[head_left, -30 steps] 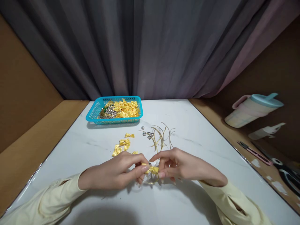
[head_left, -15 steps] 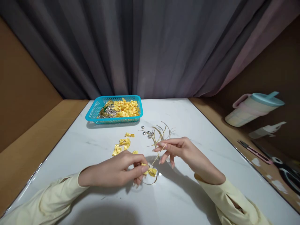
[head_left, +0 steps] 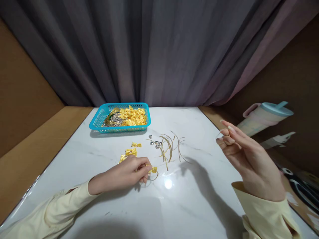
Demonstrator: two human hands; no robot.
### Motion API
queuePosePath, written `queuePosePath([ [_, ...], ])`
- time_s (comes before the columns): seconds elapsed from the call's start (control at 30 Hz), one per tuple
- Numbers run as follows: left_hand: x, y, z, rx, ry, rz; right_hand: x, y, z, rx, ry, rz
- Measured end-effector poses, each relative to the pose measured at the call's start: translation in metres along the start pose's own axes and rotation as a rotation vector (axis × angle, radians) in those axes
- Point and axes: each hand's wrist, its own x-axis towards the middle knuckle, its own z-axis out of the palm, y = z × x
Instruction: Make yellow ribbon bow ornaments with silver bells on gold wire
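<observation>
My left hand is low over the white table, thumb and fingers closed on a small yellow satin bow. A thin gold cord curves out from the bow in a loop. My right hand is raised at the right, palm side partly showing, with its fingers curled together. Something small and pale seems to be at its fingertips, too faint to name. Yellow bows lie just beyond my left hand, partly covered by it. Cut gold cords and several small silver bells lie farther up the table.
A blue basket holds yellow bows, silver bells and a bundle of gold cord at the back left. On the right ledge are a tumbler, a white squeeze bottle and black-handled scissors. A grey curtain hangs behind.
My right hand has left the gold cord at the bow and moved right and up, away from my left hand. The left hand keeps hold of the bow, shifting slightly.
</observation>
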Motion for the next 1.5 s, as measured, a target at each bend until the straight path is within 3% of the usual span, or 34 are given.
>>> queuePosePath([
  [0.27,0.005,-0.008,0.005,0.027,0.037,0.016,-0.006,-0.003,-0.026,0.015,0.197,0.002],
  [0.4,0.005,-0.005,0.009,-0.021,0.079,0.008,-0.033,0.015,-0.018,-0.181,0.011,0.081],
  [0.5,0.002,-0.002,0.013,-0.035,0.127,0.039,-0.061,0.039,0.003,-0.296,-0.161,0.207],
  [0.6,-0.001,0.003,0.017,-0.045,0.178,0.065,-0.082,0.064,0.027,-0.322,-0.208,0.269],
  [0.73,-0.005,0.01,0.022,-0.074,0.233,0.041,-0.096,0.086,0.047,-0.406,-0.274,0.229],
  [0.97,-0.007,0.017,0.024,-0.255,0.293,0.012,-0.109,0.103,0.05,-0.673,-0.263,0.049],
  [1.5,-0.008,0.011,0.033,-0.223,0.322,0.036,-0.107,0.104,0.049,-0.75,-0.33,-0.043],
])
